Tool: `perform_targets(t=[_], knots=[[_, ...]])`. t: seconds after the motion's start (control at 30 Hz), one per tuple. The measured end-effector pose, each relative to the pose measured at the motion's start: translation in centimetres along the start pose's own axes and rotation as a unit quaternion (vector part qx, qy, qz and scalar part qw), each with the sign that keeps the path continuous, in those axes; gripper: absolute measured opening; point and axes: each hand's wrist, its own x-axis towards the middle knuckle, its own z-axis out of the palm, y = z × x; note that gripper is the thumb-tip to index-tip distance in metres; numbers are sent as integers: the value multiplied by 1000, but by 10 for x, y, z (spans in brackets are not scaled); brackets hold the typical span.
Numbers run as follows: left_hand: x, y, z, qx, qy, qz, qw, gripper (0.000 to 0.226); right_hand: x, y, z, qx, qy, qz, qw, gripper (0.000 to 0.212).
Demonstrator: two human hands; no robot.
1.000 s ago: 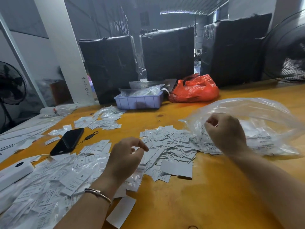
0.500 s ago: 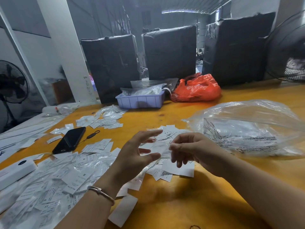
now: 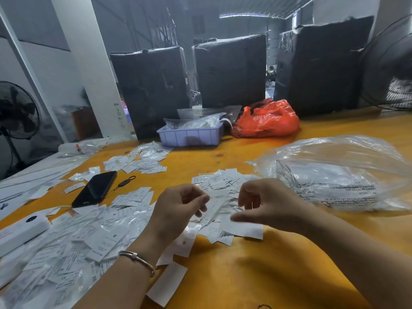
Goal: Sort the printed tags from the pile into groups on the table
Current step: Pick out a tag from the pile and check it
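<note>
- Two hands are raised above the middle pile of tags [image 3: 225, 186]: left hand [image 3: 178, 210] and right hand [image 3: 265, 206], fingers of both curled, thumb near forefinger. A thin clear sleeve [image 3: 219, 205] hangs between them; motion blur hides whether either hand truly pinches it, so the hold cannot be told for certain.
- One silver bangle [image 3: 137, 258] circles the left wrist.
- Middle pile: white printed tags, too many to count, on the yellow table [image 3: 256, 275] under the hands. One tag at the pile's near side shows the letter "S" [image 3: 184, 242].
- Left pile [image 3: 73, 248]: many tags in clear sleeves toward the table's near left corner; one reads "M" [image 3: 114, 235]. Other print is too small to read.
- Far pile [image 3: 142, 161]: a smaller group toward the far left edge.
- One clear plastic bag [image 3: 338, 172] lies at the right edge, printed with a block of warning text; only "THIS BAG" can be made out.
- One black phone [image 3: 94, 189] with one black ring strap [image 3: 130, 179] lies between the left and far piles.
- One white box [image 3: 21, 230] sits at the left edge.
- One lilac tray [image 3: 191, 136] and one orange bag [image 3: 266, 119] stand at the far edge, before three black-wrapped bales [image 3: 229, 72].
- Two fans: one beyond the left edge [image 3: 17, 110], one at the far right corner [image 3: 392, 68].
</note>
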Motion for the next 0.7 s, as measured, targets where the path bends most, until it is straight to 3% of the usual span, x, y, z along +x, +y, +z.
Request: perform_targets(t=[0.13, 0.33, 0.53, 0.7], knots=[[0, -3, -1, 12, 23, -27, 999, 13, -1, -3, 6, -158, -86, -14, 984, 54], [1, 0, -1, -16, 22, -62, 998, 10, 4, -3, 19, -204, -31, -62, 977, 22], [1, 4, -3, -100, 21, -108, 989, 18, 4, -3, 25, -240, -11, -75, 968, 36], [1, 5, -5, -168, -4, -142, 975, 37, 5, -8, 28, -255, 8, -72, 964, 25]])
